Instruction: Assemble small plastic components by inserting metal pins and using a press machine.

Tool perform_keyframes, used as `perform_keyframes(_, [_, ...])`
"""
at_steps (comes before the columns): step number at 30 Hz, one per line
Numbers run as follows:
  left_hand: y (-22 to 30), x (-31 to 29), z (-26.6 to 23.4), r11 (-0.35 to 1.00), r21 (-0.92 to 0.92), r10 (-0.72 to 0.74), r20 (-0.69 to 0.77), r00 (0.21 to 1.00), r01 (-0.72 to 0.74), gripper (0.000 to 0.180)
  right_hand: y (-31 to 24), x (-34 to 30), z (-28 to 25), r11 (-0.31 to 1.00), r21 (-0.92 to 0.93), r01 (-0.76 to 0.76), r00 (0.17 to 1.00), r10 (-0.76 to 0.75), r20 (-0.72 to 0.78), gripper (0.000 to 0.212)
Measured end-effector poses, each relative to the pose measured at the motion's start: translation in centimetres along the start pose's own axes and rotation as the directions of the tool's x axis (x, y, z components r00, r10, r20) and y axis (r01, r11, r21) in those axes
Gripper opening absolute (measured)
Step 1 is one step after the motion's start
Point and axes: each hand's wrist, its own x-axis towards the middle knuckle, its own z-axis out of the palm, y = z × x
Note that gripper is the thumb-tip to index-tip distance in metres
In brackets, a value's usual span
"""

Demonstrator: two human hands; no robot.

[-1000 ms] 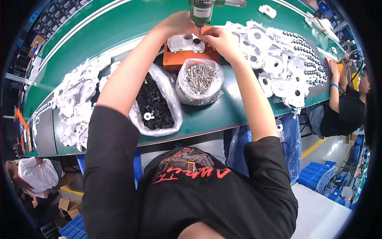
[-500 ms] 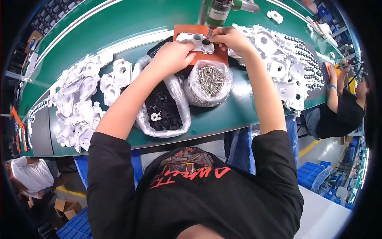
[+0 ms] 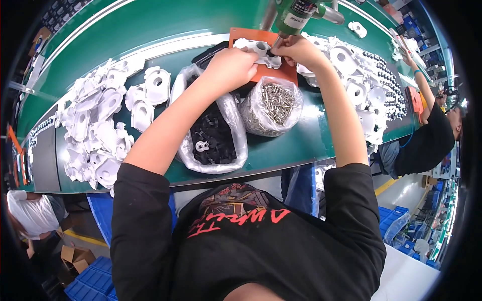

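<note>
A white moulded plastic part (image 3: 260,47) with a raised ring lies on an orange plate (image 3: 285,73). My left hand (image 3: 236,64) grips its near left side, fingers closed. My right hand (image 3: 299,51) is at its right end, with thumb and fingers pinched by the tip of a green power screwdriver (image 3: 296,19) hanging above. What the pinch holds, if anything, is hidden. A clear plastic bag full of silver screws (image 3: 277,104) stands just below the plate. Left of it, a bag-lined container (image 3: 240,159) holds small black plastic pieces (image 3: 213,138) and one white piece.
White plastic parts lie piled at left (image 3: 103,113) and more (image 3: 346,65) at right. Rows of small dark pieces (image 3: 389,83) stand on a mat beyond them. At far right a co-worker (image 3: 427,143) reaches over the bench. Blue crates (image 3: 93,278) sit on the floor.
The bench and everything on it appear shifted slightly to the right in the view. Both my hands stay at the white part. The co-worker's arm now stretches farther across the bench.
</note>
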Motion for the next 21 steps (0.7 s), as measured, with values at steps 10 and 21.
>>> perform_keyframes(10, [0.4,-0.2,0.2,0.998,-0.024,0.054,-0.102,0.993,-0.057,0.019,1.3,-4.3,1.2,0.927,-0.356,0.122,0.888,-0.262,-0.378,0.041])
perform_keyframes(21, [0.4,0.0,0.5,0.999,-0.014,0.043,-0.1,0.994,-0.045,0.018,-10.0,0.1,-15.2,0.92,0.082,0.383,0.677,-0.219,-0.703,0.048])
